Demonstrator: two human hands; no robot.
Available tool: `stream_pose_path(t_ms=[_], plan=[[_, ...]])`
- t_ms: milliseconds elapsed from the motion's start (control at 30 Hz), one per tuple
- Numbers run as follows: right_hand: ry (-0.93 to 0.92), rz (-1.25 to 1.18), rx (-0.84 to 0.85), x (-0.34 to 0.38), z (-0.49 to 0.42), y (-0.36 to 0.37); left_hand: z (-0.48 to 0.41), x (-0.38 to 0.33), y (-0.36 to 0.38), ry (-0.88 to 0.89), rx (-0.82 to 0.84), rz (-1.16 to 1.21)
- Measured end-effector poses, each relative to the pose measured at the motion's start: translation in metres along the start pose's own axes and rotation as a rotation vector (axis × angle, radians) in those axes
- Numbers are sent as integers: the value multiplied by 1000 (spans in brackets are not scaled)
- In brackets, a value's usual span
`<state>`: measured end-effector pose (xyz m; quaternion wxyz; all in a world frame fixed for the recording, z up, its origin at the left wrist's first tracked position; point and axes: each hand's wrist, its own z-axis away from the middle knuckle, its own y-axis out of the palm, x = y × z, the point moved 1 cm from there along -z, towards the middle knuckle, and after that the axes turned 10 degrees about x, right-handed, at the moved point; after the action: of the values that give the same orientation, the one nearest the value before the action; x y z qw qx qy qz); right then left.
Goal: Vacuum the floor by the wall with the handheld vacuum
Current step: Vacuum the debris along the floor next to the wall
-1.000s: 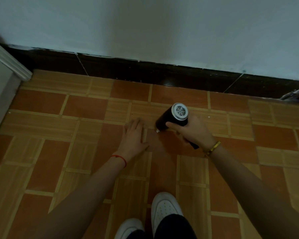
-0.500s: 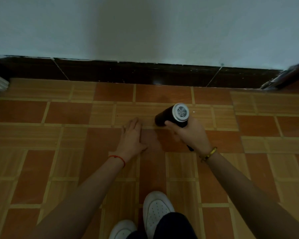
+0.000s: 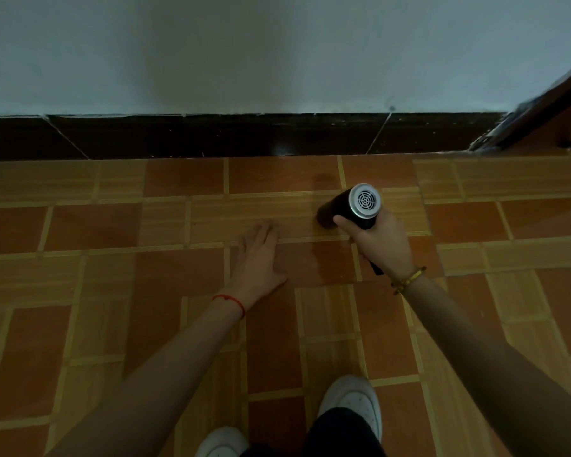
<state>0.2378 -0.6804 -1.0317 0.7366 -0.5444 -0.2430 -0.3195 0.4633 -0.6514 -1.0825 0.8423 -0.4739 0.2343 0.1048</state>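
A black handheld vacuum (image 3: 346,207) with a round silver vent at its rear is gripped by my right hand (image 3: 381,244). Its nose points down and left onto the orange tiled floor (image 3: 178,225), a short way in front of the dark baseboard (image 3: 244,136) under the pale wall (image 3: 244,51). My left hand (image 3: 259,258) lies flat on the tiles, fingers apart, just left of the vacuum's nose and not touching it. The vacuum's handle is mostly hidden in my right palm.
My two white shoes (image 3: 353,404) stand at the bottom edge. A brown door or frame (image 3: 548,113) with a dark metal strip meets the wall at the far right. Tiled floor stretches left and right along the baseboard.
The view has swung right along the wall; the white frame at the left has left the picture. My right hand has carried the vacuum rightward along the floor, away from my left hand.
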Motion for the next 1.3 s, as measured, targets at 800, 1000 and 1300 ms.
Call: stream_pose_path(t_ms=[800,1000,1300], plan=[[123,-61,-3,-18,-25,-37,-9,-22,-1,49,41,-27],[128,-63,-153,-25,-20,-43,-15,-33,5,68,53,-19],[79,-55,62,-8,-27,-30,-15,-29,7,65,36,-36]])
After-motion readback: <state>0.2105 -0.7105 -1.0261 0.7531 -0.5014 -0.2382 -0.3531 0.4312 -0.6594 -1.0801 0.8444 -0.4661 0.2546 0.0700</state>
